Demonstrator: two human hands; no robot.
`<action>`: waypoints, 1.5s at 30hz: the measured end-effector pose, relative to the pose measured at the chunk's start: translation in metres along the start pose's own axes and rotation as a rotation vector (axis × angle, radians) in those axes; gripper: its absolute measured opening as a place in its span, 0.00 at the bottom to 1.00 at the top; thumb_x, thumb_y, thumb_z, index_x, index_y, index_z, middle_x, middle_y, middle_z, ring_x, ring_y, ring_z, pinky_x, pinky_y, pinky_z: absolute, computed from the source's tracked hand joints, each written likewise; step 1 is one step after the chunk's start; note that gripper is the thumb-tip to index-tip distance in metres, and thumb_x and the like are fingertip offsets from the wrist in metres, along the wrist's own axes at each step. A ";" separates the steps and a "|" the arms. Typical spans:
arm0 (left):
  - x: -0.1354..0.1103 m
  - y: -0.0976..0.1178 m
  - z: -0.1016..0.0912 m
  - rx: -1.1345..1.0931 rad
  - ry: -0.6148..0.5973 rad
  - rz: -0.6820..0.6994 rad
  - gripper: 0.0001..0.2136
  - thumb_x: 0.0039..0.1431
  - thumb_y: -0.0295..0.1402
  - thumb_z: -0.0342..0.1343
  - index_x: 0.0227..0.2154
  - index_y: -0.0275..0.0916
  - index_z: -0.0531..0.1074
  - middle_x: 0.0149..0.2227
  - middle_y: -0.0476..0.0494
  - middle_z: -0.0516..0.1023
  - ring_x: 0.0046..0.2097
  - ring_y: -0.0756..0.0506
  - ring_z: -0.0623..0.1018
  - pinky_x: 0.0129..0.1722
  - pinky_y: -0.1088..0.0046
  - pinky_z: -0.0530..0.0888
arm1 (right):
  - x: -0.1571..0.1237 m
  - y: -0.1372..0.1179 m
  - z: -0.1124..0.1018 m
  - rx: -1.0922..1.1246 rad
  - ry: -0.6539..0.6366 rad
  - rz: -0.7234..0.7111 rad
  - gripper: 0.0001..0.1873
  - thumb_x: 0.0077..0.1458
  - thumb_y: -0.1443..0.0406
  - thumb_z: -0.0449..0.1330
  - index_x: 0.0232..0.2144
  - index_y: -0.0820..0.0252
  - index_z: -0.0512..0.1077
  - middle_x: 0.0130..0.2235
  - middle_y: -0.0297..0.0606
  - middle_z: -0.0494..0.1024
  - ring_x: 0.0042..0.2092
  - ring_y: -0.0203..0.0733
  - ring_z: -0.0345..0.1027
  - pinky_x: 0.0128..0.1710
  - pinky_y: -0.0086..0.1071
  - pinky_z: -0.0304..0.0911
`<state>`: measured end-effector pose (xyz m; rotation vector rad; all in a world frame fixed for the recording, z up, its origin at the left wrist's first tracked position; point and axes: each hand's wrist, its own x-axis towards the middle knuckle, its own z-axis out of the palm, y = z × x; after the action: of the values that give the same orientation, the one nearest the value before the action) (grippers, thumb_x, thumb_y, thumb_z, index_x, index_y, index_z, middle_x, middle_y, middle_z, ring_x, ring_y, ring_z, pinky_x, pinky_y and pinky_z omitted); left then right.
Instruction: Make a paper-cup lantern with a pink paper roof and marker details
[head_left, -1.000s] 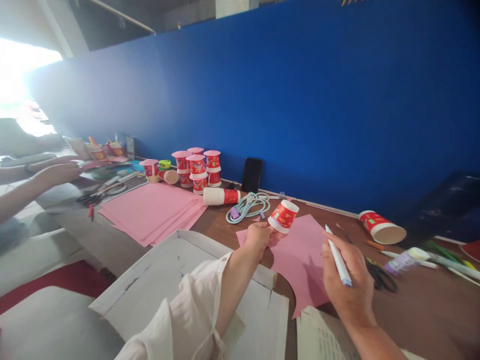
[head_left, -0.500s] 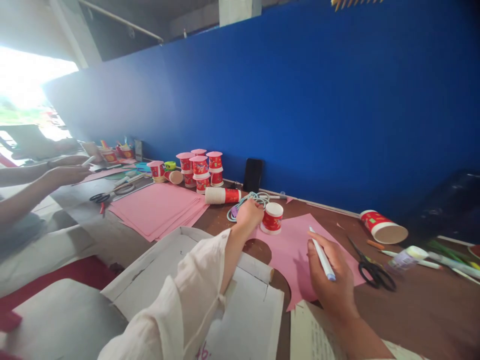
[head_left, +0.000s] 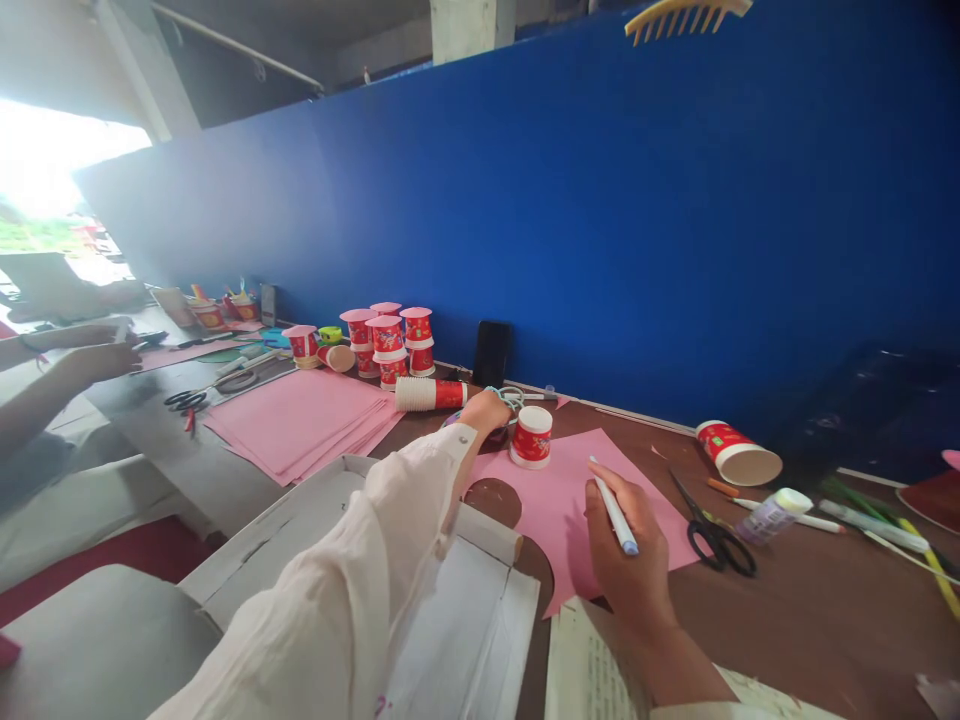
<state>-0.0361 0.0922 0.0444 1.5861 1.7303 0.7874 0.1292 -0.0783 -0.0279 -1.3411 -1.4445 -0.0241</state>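
Observation:
My right hand (head_left: 634, 550) is closed round a white marker pen (head_left: 616, 515) with a bluish end. It rests over a pink paper sheet (head_left: 581, 460) that has rounded pieces cut from its near-left edge. On that sheet an upside-down red and white paper cup (head_left: 531, 438) stands between my hands. My left hand (head_left: 484, 412) reaches out at a pale green coiled cord (head_left: 510, 397), just left of the cup. Its fingers are mostly hidden behind the hand and the cord, so I cannot tell what they grip.
Stacked red cups with pink discs (head_left: 387, 338) and a phone (head_left: 492, 350) stand by the blue partition (head_left: 570, 200). A cup stack (head_left: 429, 393) lies sideways. Pink sheets (head_left: 300, 420) lie left; scissors (head_left: 720, 540) and a glue stick (head_left: 776, 515) lie right. A co-worker's hands (head_left: 97, 360) are far left.
My left hand has moved away from the cup's side, further over the cord. My right hand still holds the marker pen. The view has shifted slightly to the right.

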 end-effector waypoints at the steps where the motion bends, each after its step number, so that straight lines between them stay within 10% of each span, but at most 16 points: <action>1: -0.006 0.000 -0.004 -0.053 0.009 -0.014 0.11 0.48 0.33 0.64 0.32 0.30 0.75 0.35 0.33 0.77 0.40 0.39 0.77 0.33 0.70 0.70 | 0.000 -0.001 0.000 0.018 -0.002 0.008 0.17 0.60 0.59 0.54 0.49 0.59 0.71 0.46 0.44 0.76 0.47 0.45 0.69 0.48 0.41 0.65; 6: -0.063 -0.005 0.007 -0.405 -0.035 0.026 0.13 0.61 0.40 0.50 0.36 0.35 0.73 0.31 0.44 0.75 0.27 0.53 0.73 0.27 0.78 0.69 | 0.000 -0.009 -0.005 0.190 -0.024 0.060 0.18 0.61 0.57 0.53 0.49 0.55 0.73 0.42 0.41 0.77 0.40 0.42 0.70 0.45 0.39 0.66; 9: -0.094 -0.017 0.028 -1.068 -0.268 -0.057 0.09 0.56 0.37 0.59 0.31 0.35 0.73 0.28 0.47 0.73 0.26 0.56 0.71 0.27 0.82 0.70 | 0.003 -0.014 -0.009 0.302 -0.003 0.220 0.17 0.61 0.55 0.52 0.44 0.56 0.75 0.38 0.38 0.77 0.32 0.37 0.68 0.37 0.35 0.66; 12: -0.104 -0.026 0.041 -1.262 -0.374 -0.071 0.09 0.50 0.34 0.64 0.30 0.33 0.74 0.28 0.47 0.73 0.28 0.56 0.73 0.29 0.82 0.72 | 0.007 -0.017 -0.013 0.379 0.050 0.420 0.17 0.58 0.53 0.56 0.36 0.58 0.75 0.29 0.35 0.75 0.27 0.35 0.65 0.29 0.31 0.63; 32: -0.101 -0.030 0.046 -1.009 -0.512 0.043 0.17 0.46 0.43 0.67 0.35 0.37 0.75 0.34 0.46 0.73 0.32 0.53 0.73 0.23 0.81 0.69 | 0.007 -0.023 -0.013 0.478 -0.034 0.510 0.16 0.55 0.52 0.59 0.33 0.59 0.70 0.27 0.33 0.75 0.23 0.31 0.63 0.25 0.26 0.60; 45: -0.109 -0.024 0.046 -1.052 -0.551 0.041 0.19 0.40 0.43 0.70 0.29 0.36 0.71 0.30 0.49 0.73 0.30 0.53 0.72 0.27 0.78 0.69 | 0.011 -0.009 -0.006 0.960 0.024 0.829 0.16 0.46 0.56 0.68 0.28 0.61 0.70 0.29 0.35 0.76 0.21 0.27 0.60 0.19 0.22 0.58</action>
<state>-0.0084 -0.0186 0.0046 0.9451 0.6631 0.9350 0.1299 -0.0775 -0.0124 -0.9881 -0.6009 1.0500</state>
